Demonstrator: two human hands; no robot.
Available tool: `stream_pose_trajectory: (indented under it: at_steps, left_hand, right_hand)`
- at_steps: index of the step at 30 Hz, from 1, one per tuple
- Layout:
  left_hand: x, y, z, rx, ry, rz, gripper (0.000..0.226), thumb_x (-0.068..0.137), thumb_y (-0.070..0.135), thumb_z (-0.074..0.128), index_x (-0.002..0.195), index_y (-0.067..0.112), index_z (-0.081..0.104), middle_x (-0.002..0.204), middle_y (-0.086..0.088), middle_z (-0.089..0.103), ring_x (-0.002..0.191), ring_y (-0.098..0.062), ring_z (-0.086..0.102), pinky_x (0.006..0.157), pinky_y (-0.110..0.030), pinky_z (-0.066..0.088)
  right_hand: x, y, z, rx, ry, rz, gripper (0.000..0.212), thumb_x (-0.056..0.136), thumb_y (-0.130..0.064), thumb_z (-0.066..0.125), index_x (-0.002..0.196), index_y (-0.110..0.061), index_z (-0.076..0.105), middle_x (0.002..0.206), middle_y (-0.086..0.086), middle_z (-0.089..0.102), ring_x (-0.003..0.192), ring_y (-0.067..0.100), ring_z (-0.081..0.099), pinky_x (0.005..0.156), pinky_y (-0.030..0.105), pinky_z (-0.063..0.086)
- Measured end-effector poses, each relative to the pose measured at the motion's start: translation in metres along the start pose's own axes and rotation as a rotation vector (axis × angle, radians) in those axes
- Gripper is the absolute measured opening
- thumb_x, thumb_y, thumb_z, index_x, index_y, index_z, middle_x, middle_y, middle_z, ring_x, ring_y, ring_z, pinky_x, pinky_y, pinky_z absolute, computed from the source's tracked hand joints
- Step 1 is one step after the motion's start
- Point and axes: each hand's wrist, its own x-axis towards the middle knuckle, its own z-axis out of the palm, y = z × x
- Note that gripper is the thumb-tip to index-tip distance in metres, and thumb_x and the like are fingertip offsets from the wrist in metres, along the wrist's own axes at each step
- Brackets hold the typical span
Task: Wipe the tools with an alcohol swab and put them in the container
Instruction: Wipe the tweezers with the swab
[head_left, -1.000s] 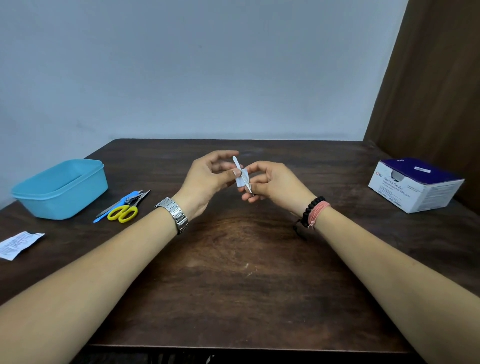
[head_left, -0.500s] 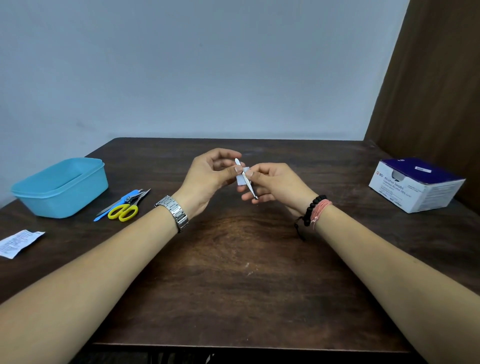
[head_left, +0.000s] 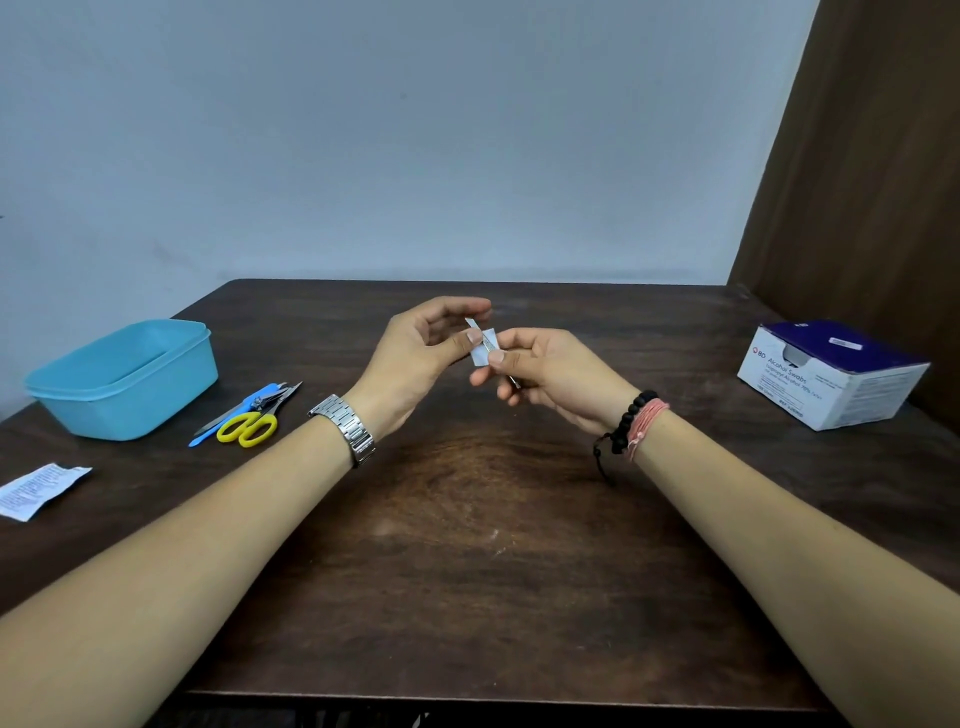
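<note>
Above the middle of the table, my left hand (head_left: 415, 358) pinches a small white alcohol swab (head_left: 482, 352) between thumb and fingers, folded around a thin metal tool (head_left: 474, 327). My right hand (head_left: 550, 379) grips the lower part of that tool, whose end pokes out under the fingers. An open blue container (head_left: 122, 382) stands at the far left. Beside it lie yellow-handled scissors (head_left: 248, 428), a blue-handled tool (head_left: 236, 413) and a small metal clipper (head_left: 270, 399).
A white and purple box of alcohol swabs (head_left: 831, 382) stands at the right side of the dark wooden table (head_left: 467, 571). A torn white wrapper (head_left: 39, 488) lies near the left edge. A brown curtain hangs at the right.
The swab has slid up along the metal tool, so less of the tip shows above it. Both hands stay close together over the table's middle.
</note>
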Motion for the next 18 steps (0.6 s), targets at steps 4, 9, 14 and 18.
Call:
stream_pose_trajectory:
  at_steps: [4,9,14,18]
  left_hand:
    - [-0.0001,-0.0007,-0.0006,-0.045,-0.073,0.008,0.035,0.095,0.006,0.060,0.128,0.019,0.060,0.119,-0.007,0.071,0.115,-0.021,0.065,0.104,-0.041,0.048]
    - [-0.0005,0.0015,0.0001,-0.082,-0.150,0.018,0.042,0.092,0.012,0.062,0.132,0.020,0.056,0.116,-0.007,0.071,0.113,-0.021,0.065,0.104,-0.041,0.047]
    - [0.0007,0.0019,-0.0026,-0.053,-0.155,0.027,0.046,0.092,0.008,0.062,0.136,0.018,0.054,0.105,0.001,0.069,0.106,-0.014,0.063,0.097,-0.034,0.048]
    - [0.0004,0.0039,-0.0076,0.155,-0.169,0.109,0.044,0.093,0.017,0.064,0.136,0.018,0.054,0.102,0.002,0.067,0.102,-0.015,0.064,0.100,-0.037,0.049]
  right_hand:
    - [-0.0022,-0.0023,0.0001,0.061,-0.036,-0.011,0.013,0.100,-0.009,0.051,0.105,-0.007,0.063,0.091,0.008,0.071,0.064,0.008,0.058,0.062,0.019,0.049]
    - [-0.0026,-0.0032,-0.0011,0.174,-0.048,0.013,0.015,0.099,-0.005,0.050,0.107,-0.006,0.063,0.087,0.007,0.072,0.064,0.006,0.061,0.060,0.017,0.052]
    - [-0.0033,-0.0060,0.0006,0.241,-0.085,0.040,0.015,0.100,-0.007,0.049,0.096,-0.006,0.063,0.088,0.007,0.072,0.065,0.005,0.063,0.061,0.016,0.054]
    - [-0.0045,-0.0069,0.0008,0.283,-0.122,0.093,0.014,0.101,-0.009,0.047,0.106,-0.006,0.060,0.090,0.008,0.073,0.069,0.007,0.068,0.064,0.017,0.057]
